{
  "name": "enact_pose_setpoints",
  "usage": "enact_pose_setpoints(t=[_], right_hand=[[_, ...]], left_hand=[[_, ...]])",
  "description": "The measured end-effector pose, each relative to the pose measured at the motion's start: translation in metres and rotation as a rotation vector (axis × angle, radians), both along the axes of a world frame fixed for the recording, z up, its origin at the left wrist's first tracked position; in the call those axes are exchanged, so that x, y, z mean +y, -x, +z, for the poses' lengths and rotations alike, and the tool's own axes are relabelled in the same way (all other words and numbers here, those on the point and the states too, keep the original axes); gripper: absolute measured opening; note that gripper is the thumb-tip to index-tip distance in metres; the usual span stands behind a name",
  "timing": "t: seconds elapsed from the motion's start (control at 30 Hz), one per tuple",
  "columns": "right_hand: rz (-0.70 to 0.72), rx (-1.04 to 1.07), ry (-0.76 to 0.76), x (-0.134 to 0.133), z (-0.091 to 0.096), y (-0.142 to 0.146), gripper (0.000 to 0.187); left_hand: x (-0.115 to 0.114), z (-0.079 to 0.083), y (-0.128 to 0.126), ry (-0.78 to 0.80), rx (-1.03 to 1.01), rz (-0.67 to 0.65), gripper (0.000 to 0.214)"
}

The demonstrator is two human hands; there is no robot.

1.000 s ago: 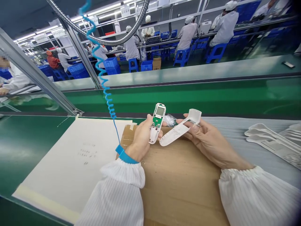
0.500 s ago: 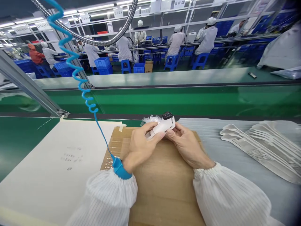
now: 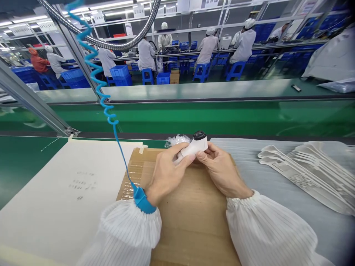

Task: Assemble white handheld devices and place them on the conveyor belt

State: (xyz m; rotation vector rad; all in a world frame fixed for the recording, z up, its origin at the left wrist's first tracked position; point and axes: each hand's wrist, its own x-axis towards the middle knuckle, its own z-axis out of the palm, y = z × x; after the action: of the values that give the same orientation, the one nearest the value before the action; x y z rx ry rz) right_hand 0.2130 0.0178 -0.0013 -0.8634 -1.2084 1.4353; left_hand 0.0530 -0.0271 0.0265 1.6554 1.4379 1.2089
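Both my hands grip one white handheld device [image 3: 193, 147] with a black tip, held over a brown cardboard sheet [image 3: 183, 218]. My left hand [image 3: 166, 171] is closed on its lower end, thumb on top. My right hand [image 3: 219, 168] pinches its upper end from the right. A blue wrist strap [image 3: 142, 199] with a coiled blue cord [image 3: 102, 96] sits on my left wrist. A crumpled clear plastic bag [image 3: 176, 140] lies just behind the device.
A white paper sheet [image 3: 69, 188] lies on the left of the green bench. Several white plastic shells [image 3: 307, 170] are stacked on grey foam at the right. A green conveyor [image 3: 222, 114] runs across behind. Other workers in white sit at far benches.
One second ago my left hand held a green circuit board assembly and my right hand a separate white shell. They have come together into one white device, held in both hands.
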Motion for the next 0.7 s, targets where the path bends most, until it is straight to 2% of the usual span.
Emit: enact_pose_setpoints(t=[0.1,0.17,0.27,0.37,0.5,0.6,0.7], right_hand=[[-0.004,0.051,0.061,-0.003,0.003,0.004,0.041],[0.015,0.125,0.115,-0.006,0.008,0.009,0.044],[0.017,0.321,0.281,-0.009,0.017,0.013,0.051],[-0.028,0.472,0.481,-0.010,0.021,0.011,0.047],[-0.075,0.578,0.617,-0.008,0.021,0.001,0.050],[-0.027,0.544,0.585,-0.007,0.026,0.000,0.053],[0.132,0.508,0.479,-0.009,0.029,0.007,0.044]], left_hand=[[0.000,-0.003,-0.002,-0.091,0.112,-0.020,0.037],[0.000,-0.004,-0.003,-0.086,0.211,-0.040,0.039],[-0.003,-0.006,-0.006,-0.019,0.372,-0.128,0.047],[-0.008,-0.005,-0.014,0.041,0.593,-0.210,0.057],[-0.012,0.000,-0.026,-0.011,0.849,-0.277,0.061],[-0.009,0.002,-0.022,0.003,0.849,-0.234,0.055],[-0.004,0.002,-0.008,-0.046,0.682,-0.024,0.040]])
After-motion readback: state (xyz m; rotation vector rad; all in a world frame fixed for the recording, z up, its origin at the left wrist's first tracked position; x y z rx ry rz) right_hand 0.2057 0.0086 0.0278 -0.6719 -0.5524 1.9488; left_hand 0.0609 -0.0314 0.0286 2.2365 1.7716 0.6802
